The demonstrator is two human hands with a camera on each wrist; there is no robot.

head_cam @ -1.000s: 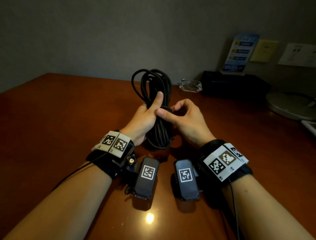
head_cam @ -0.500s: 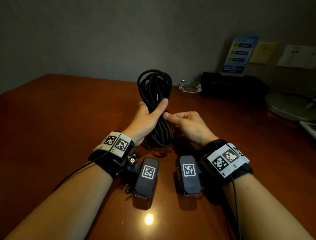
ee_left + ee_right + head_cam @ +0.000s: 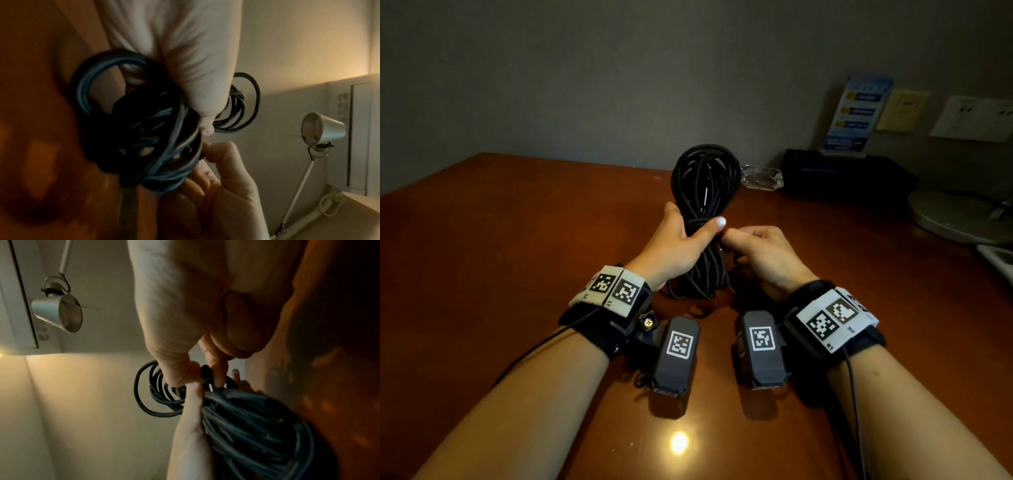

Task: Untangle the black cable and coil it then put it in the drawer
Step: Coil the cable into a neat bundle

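A: What are the fingers doing?

B: The left hand (image 3: pixel 674 246) is wrapped round the waist of the black cable (image 3: pixel 705 192), thumb across the front of the bundle, the other fingers behind it. The right hand (image 3: pixel 760 257) has its fingers curled, and its thumb and forefinger pinch a black plug end (image 3: pixel 206 372) right against the bundle, just beside the left thumb tip.

A: And the cable itself?

B: It is a long hank of many loops, squeezed in at the middle. The upper loops stand up above the left hand; the lower loops hang down to the worktop (image 3: pixel 517 240), though I cannot tell whether they touch it. It looks gathered, with a few strands crossing loosely.

A: What lies around it?

B: A glossy reddish-brown wooden surface with a lamp reflection near the forearms. Behind the cable, by the wall, sits a clear glass ashtray (image 3: pixel 762 176); right of it a black box (image 3: pixel 846 174) carrying a blue leaflet stand (image 3: pixel 858 116). A round grey lamp base (image 3: pixel 959 216) is at the far right, and the wrist views show the lamp head (image 3: pixel 322 128).

A: Any writing?

B: The leaflet, a yellow card (image 3: pixel 902 109) and a white wall socket plate (image 3: pixel 972 118) are too blurred to read. Square black-and-white markers sit on the wristbands.
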